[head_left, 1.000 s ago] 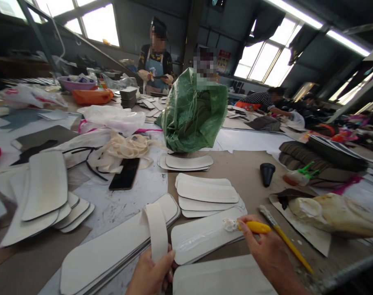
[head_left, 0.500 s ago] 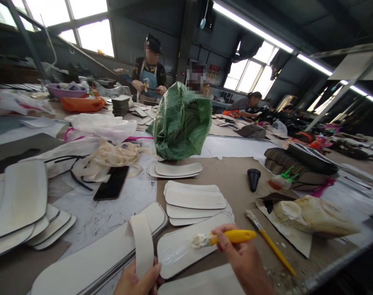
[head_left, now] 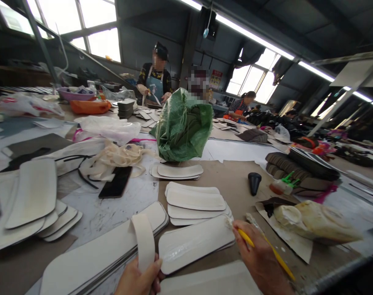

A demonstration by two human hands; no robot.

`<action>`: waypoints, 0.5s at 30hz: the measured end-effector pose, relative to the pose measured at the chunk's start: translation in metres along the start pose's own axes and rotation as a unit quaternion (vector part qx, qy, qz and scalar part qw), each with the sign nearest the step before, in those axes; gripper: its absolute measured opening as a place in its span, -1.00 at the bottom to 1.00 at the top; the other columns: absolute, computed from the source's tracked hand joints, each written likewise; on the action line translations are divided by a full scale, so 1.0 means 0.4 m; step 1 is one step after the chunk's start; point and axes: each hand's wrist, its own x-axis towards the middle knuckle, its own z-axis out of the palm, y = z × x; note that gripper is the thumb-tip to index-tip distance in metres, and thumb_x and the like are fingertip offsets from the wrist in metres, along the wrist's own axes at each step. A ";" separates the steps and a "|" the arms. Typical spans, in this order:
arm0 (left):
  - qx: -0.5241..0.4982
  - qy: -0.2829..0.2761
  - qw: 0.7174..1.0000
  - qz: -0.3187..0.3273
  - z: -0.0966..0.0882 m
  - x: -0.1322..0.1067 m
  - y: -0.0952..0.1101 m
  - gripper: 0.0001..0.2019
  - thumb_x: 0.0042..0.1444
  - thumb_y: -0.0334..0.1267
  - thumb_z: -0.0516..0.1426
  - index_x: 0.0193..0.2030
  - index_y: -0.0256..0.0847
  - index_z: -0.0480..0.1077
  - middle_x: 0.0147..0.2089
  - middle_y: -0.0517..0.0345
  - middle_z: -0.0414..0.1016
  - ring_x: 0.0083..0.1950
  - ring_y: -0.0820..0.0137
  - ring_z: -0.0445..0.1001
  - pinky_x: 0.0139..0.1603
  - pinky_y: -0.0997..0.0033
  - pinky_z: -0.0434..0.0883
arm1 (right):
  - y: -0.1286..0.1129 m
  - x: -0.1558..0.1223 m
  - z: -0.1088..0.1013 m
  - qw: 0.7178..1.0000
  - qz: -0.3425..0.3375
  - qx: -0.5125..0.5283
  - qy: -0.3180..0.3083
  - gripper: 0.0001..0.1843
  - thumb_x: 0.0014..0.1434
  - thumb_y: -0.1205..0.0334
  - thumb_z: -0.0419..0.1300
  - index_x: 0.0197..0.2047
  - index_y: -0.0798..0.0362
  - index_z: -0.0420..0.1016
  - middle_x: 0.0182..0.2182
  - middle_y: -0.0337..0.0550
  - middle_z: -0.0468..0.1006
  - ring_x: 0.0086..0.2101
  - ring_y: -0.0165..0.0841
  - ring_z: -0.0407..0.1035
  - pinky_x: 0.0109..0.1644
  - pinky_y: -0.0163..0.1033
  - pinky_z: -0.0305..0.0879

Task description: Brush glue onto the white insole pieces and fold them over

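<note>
My right hand [head_left: 256, 250] is closed round a yellow-handled brush [head_left: 245, 237], its bristles at the right end of a white rounded panel [head_left: 197, 241]. A wet, shiny smear lies on the panel's left part. My left hand [head_left: 141, 273] pinches a cream strip [head_left: 145, 239], which curls upward over a pile of long white panels [head_left: 103, 250]. The left fingertips are by the left end of the smeared panel. Beyond it sits a stack of shorter white panels [head_left: 194, 200]. A second yellow brush [head_left: 280, 258] lies partly behind my right hand.
A stained whitish container [head_left: 318, 223] lies at right near a black cone [head_left: 254, 183]. A green sack [head_left: 184, 127] stands in the middle. At left are a dark phone [head_left: 116, 182], tangled cream tape [head_left: 112, 157] and more panels [head_left: 35, 192]. Co-workers are across the table.
My right hand has swept the brush from the left part of the panel to its right end. My left hand keeps hold of the strip. The view has shifted slightly.
</note>
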 end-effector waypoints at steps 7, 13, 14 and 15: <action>-0.027 -0.012 1.000 -0.002 -0.002 -0.009 0.013 -0.79 -0.17 -0.17 0.08 -0.54 -0.32 0.26 -0.69 0.21 0.34 -0.72 0.55 0.23 -0.74 0.59 0.13 | -0.188 0.006 0.056 0.958 0.141 0.234 -0.093 -0.76 0.12 0.10 0.00 -0.32 0.05 0.39 -0.44 -0.14 0.47 -0.39 -0.35 0.37 -0.34 -0.32 0.32; -0.027 -0.027 0.999 -0.005 -0.006 -0.003 0.011 -0.81 -0.17 -0.19 0.08 -0.55 -0.30 0.25 -0.70 0.21 0.34 -0.73 0.55 0.22 -0.75 0.58 0.14 | -0.219 0.022 0.075 0.929 0.206 0.294 -0.097 -0.68 0.08 -0.02 0.00 -0.39 0.07 0.38 -0.55 -0.20 0.41 -0.51 -0.37 0.31 -0.55 -0.36 0.21; -0.028 -0.027 0.999 -0.006 -0.006 -0.002 0.010 -0.81 -0.16 -0.19 0.08 -0.55 -0.30 0.25 -0.70 0.21 0.34 -0.74 0.55 0.22 -0.75 0.59 0.14 | -0.200 0.021 0.071 0.942 0.200 0.255 -0.091 -0.69 0.08 -0.01 0.00 -0.39 0.06 0.38 -0.50 -0.17 0.44 -0.48 -0.36 0.32 -0.56 -0.36 0.20; -0.028 -0.027 0.999 -0.007 -0.006 -0.002 0.009 -0.81 -0.16 -0.19 0.07 -0.55 -0.30 0.25 -0.70 0.21 0.34 -0.74 0.55 0.21 -0.75 0.59 0.13 | -0.180 0.019 0.064 0.954 0.198 0.213 -0.078 -0.70 0.07 -0.01 0.01 -0.38 0.05 0.39 -0.45 -0.16 0.46 -0.46 -0.34 0.33 -0.56 -0.36 0.20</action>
